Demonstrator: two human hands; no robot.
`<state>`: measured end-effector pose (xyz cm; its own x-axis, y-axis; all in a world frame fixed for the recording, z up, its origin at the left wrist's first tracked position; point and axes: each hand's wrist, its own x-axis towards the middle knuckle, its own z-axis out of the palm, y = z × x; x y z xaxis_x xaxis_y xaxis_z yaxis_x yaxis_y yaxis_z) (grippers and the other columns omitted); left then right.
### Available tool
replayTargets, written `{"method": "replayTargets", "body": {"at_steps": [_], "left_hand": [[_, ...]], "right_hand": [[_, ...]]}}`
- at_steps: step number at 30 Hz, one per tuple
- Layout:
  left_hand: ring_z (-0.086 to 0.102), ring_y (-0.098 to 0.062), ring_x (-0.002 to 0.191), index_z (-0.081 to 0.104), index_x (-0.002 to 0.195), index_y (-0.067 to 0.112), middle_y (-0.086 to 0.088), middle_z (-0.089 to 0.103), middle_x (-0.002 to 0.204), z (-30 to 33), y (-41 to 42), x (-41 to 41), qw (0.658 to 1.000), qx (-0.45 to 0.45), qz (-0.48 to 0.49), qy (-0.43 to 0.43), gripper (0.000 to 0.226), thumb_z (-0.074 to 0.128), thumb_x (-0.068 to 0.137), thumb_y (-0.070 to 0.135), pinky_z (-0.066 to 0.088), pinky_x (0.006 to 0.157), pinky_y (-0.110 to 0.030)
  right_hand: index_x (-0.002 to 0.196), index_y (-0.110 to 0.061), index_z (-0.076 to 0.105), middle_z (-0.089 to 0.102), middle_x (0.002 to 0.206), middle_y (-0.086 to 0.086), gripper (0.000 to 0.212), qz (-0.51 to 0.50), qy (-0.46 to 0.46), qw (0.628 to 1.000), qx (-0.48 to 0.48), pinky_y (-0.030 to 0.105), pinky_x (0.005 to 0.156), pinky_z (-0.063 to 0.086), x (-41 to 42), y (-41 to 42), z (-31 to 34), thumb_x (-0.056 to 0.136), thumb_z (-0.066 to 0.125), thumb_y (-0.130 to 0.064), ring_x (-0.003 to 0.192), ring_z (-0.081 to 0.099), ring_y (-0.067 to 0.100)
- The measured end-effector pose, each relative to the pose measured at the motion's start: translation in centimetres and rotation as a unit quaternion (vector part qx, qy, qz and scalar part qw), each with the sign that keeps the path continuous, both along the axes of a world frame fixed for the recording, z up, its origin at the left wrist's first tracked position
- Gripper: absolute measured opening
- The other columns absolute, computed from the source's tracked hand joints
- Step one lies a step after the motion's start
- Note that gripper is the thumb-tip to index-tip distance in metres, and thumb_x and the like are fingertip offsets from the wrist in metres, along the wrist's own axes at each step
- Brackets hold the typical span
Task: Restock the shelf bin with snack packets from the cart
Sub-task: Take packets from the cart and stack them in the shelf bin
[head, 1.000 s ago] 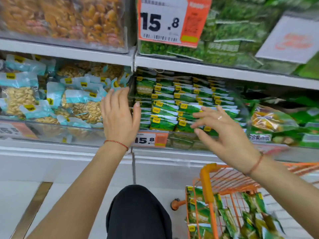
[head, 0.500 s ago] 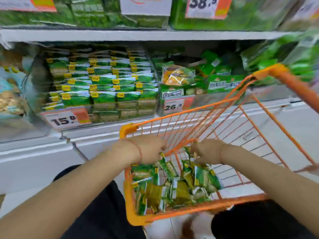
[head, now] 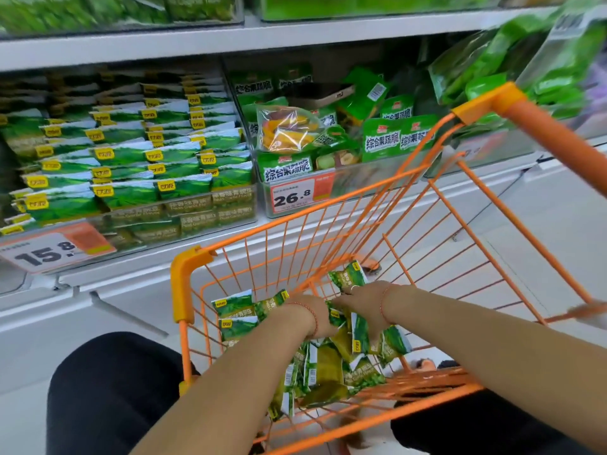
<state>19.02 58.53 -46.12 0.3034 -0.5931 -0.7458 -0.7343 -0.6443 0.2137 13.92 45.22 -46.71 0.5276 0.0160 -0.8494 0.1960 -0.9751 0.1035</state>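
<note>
Fingers of the left hand (head: 313,315) and right hand (head: 359,298) reach down among green pea snack packets (head: 328,366) heaped in the orange wire cart (head: 184,284), apparently gathering several, their closure hidden, for the stacked shelf bin (head: 184,211) up-left.

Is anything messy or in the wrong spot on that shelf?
Yes. In the bin with the 26.8 price tag, a clear bag of orange and yellow snacks lies tilted on top of the green bags, which lean every which way. The bin with the 15.8 tag looks neatly stacked.
</note>
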Motion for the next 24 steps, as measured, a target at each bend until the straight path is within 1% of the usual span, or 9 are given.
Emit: {"method": "replayTargets", "body": {"at_steps": [2, 5, 9, 13, 17, 19, 21, 23, 24], "left_hand": [[0.058, -0.022, 0.087, 0.060, 0.110, 0.004, -0.009, 0.060, 0.095, -1.4, -0.9, -0.8, 0.998, 0.003, 0.050, 0.047, 0.059, 0.052, 0.087, 0.057, 0.045, 0.071, -0.032], [0.053, -0.030, 0.110, 0.049, 0.123, 0.004, -0.013, 0.057, 0.118, -3.1, -1.6, -1.8, 0.998, -0.017, 0.062, 0.019, 0.076, 0.062, 0.077, 0.063, 0.045, 0.091, -0.040], [0.061, -0.025, 0.096, 0.053, 0.116, 0.007, -0.009, 0.063, 0.106, -3.8, -2.2, -2.7, 0.993, -0.053, 0.098, 0.049, 0.062, 0.072, 0.075, 0.050, 0.046, 0.069, -0.032], [0.053, -0.012, 0.059, 0.059, 0.100, 0.009, -0.003, 0.056, 0.078, -3.0, -2.3, -2.7, 0.981, -0.062, 0.152, 0.101, 0.038, 0.074, 0.077, 0.034, 0.040, 0.046, -0.022], [0.044, -0.014, 0.055, 0.047, 0.068, 0.015, 0.000, 0.042, 0.064, -0.5, -1.8, -0.9, 0.972, -0.066, 0.204, 0.098, 0.030, 0.070, 0.079, 0.030, 0.038, 0.050, -0.025], [0.051, -0.018, 0.061, 0.056, 0.075, 0.011, -0.003, 0.048, 0.069, 1.0, -1.2, 0.3, 0.966, -0.082, 0.226, 0.100, 0.023, 0.070, 0.081, 0.028, 0.049, 0.059, -0.030], [0.060, -0.020, 0.074, 0.063, 0.099, 0.007, -0.006, 0.058, 0.083, 2.2, -0.3, 1.3, 0.958, -0.100, 0.246, 0.108, 0.026, 0.068, 0.083, 0.027, 0.055, 0.071, -0.033], [0.064, -0.018, 0.073, 0.060, 0.100, 0.010, -0.005, 0.060, 0.086, 3.3, 1.0, 2.0, 0.940, -0.125, 0.287, 0.132, 0.018, 0.064, 0.087, 0.022, 0.057, 0.065, -0.029], [0.064, -0.017, 0.069, 0.057, 0.096, 0.013, -0.004, 0.059, 0.085, 3.9, 1.7, 2.2, 0.931, -0.145, 0.305, 0.139, 0.012, 0.062, 0.089, 0.021, 0.057, 0.060, -0.027]], "right_hand": [[0.147, -0.020, 0.021, 0.042, 0.136, 0.012, 0.094, 0.010, -0.050, 0.999, 0.005, 0.039, 0.079, 0.052, -0.3, -0.1, -0.1, 0.074, 0.078, -0.039, 0.109, 0.056, 0.031], [0.140, -0.015, 0.033, 0.045, 0.124, 0.014, 0.079, 0.026, -0.071, 0.997, 0.003, 0.035, 0.068, 0.045, -0.5, -0.4, 0.2, 0.077, 0.076, -0.037, 0.100, 0.057, 0.030], [0.133, -0.019, 0.045, 0.048, 0.117, 0.012, 0.069, 0.046, -0.020, 0.999, -0.008, 0.033, 0.067, 0.046, -0.9, -0.4, 0.1, 0.076, 0.075, -0.043, 0.095, 0.059, 0.028], [0.128, -0.016, 0.052, 0.060, 0.113, 0.006, 0.062, 0.022, 0.003, 1.000, 0.010, 0.033, 0.069, 0.048, -0.9, -0.5, 0.9, 0.078, 0.073, -0.046, 0.088, 0.058, 0.024], [0.129, -0.017, 0.053, 0.063, 0.114, 0.005, 0.067, -0.090, -0.041, 0.993, 0.069, 0.035, 0.077, 0.049, -0.5, -1.4, 3.2, 0.074, 0.073, -0.051, 0.098, 0.059, 0.024], [0.126, -0.019, 0.052, 0.061, 0.115, 0.005, 0.069, -0.132, -0.075, 0.984, 0.089, 0.037, 0.080, 0.050, -0.4, -1.5, 4.4, 0.072, 0.073, -0.056, 0.099, 0.058, 0.024], [0.128, -0.018, 0.049, 0.058, 0.121, 0.006, 0.071, -0.158, -0.097, 0.977, 0.104, 0.037, 0.083, 0.048, -0.4, -1.2, 5.6, 0.074, 0.070, -0.058, 0.103, 0.056, 0.025], [0.134, -0.014, 0.045, 0.058, 0.120, 0.008, 0.075, -0.178, -0.119, 0.970, 0.118, 0.032, 0.079, 0.043, -0.6, -0.4, 7.0, 0.077, 0.068, -0.058, 0.104, 0.055, 0.025], [0.134, -0.012, 0.045, 0.061, 0.112, 0.008, 0.076, -0.190, -0.137, 0.963, 0.132, 0.031, 0.077, 0.042, -0.7, 0.0, 7.7, 0.077, 0.068, -0.056, 0.099, 0.056, 0.025]]}}
